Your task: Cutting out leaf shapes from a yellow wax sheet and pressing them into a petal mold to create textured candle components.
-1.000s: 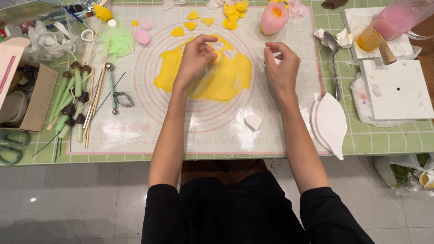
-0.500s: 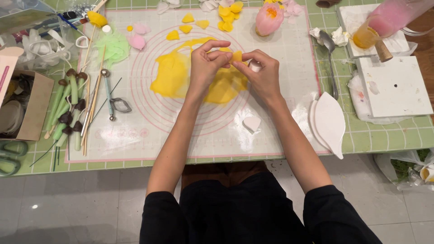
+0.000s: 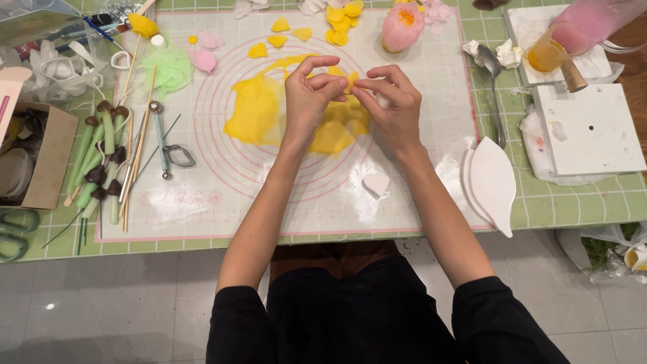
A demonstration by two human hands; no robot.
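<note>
Far left: a brown cardboard box (image 3: 42,162) is set at the mat's edge, with green-handled scissors (image 3: 15,232) below it.
Stems: green stems with dark brown tips (image 3: 101,158) are laid side by side, long axes running roughly up and down the view, beside thin wooden sticks (image 3: 135,145).
Tools: a metal ball tool (image 3: 159,138) and a leaf-shaped wire cutter (image 3: 178,156) are laid on the mat.
Surface: a translucent silicone mat (image 3: 202,202) printed with pink concentric rings is spread over a green checked tablecloth (image 3: 573,202); grey floor tiles (image 3: 101,303) are seen below the table edge.
Yellow sheet: a thin, soft, rolled-out yellow sheet (image 3: 259,118) is spread at the mat's centre, under both hands.
Left hand: the left hand (image 3: 306,101) is closed in a pinch on the small yellow piece, thumb and forefinger together.
Small yellow piece: the small yellow piece (image 3: 351,81) is held above the sheet between both hands' fingertips; its long axis cannot be told.
Right hand: the right hand (image 3: 397,108) is pinched on the same piece from the other side.
Petals: cut yellow petals (image 3: 340,23) are scattered at the top, beside a pink bud-shaped flower (image 3: 402,25).
Right side: a metal spoon (image 3: 495,87), white leaf-shaped moulds (image 3: 492,182) and a square white foam block (image 3: 590,128) are placed off the mat.
</note>
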